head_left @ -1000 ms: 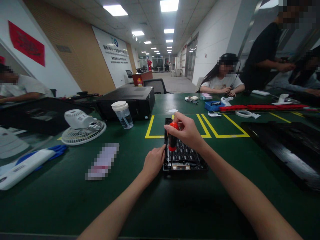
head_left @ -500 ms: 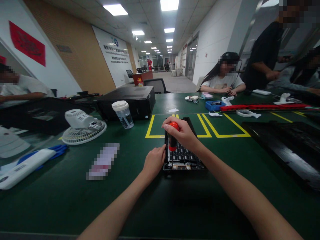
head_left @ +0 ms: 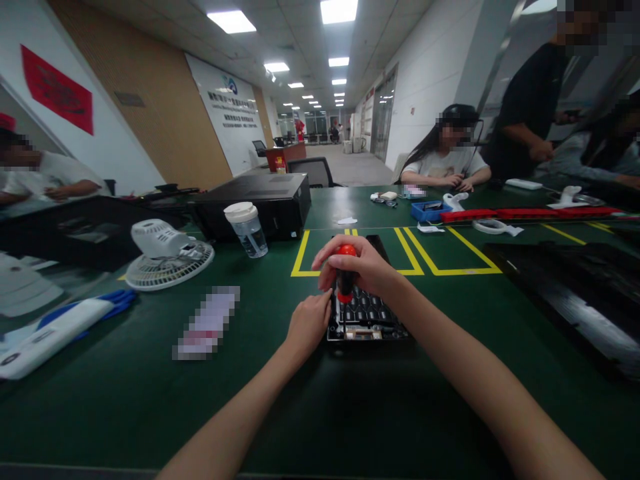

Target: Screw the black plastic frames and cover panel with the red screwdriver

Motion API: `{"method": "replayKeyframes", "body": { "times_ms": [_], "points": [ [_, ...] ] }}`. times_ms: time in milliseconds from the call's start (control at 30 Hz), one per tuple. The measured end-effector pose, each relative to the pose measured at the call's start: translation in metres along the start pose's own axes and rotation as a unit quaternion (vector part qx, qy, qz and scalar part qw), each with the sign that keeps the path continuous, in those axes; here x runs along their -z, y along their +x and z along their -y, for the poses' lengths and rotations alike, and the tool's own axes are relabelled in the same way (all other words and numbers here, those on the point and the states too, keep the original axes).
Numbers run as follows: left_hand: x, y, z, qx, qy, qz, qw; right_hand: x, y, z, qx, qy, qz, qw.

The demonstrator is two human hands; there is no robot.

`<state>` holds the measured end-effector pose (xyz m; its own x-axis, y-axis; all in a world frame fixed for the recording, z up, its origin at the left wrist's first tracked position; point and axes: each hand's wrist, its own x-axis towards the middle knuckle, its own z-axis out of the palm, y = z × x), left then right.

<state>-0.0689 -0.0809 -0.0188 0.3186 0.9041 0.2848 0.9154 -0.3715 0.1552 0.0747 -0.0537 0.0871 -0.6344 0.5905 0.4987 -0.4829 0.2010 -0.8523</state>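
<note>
The right grip (head_left: 369, 264) curls around a red-and-black screwdriver (head_left: 345, 293), its shaft reaching down below onto the black unit (head_left: 369, 309), while the left grip (head_left: 308, 323), nearer and leftward, touches the unit's left edge, whether clamped or resting I cannot tell.

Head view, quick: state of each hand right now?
Left hand: at the left edge of the black device; cannot tell whether its grip is closed.
Right hand: holding the red-and-black screwdriver.
</note>
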Motion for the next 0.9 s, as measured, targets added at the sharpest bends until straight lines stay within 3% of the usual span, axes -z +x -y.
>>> {"method": "replayKeyframes", "body": {
  "times_ms": [300,633,900],
  "points": [
    [0.000,0.000,-0.001,0.001,0.011,-0.002,1.000,0.008,0.014,-0.006,-0.019,0.119,0.112,0.986],
    [0.002,0.001,-0.003,0.013,0.016,0.012,1.000,0.014,0.016,-0.009,-0.054,0.151,0.168,0.973],
    [0.002,0.000,-0.002,-0.007,0.008,0.001,1.000,0.015,0.007,-0.008,-0.034,0.161,0.126,0.978]
  ]
}}
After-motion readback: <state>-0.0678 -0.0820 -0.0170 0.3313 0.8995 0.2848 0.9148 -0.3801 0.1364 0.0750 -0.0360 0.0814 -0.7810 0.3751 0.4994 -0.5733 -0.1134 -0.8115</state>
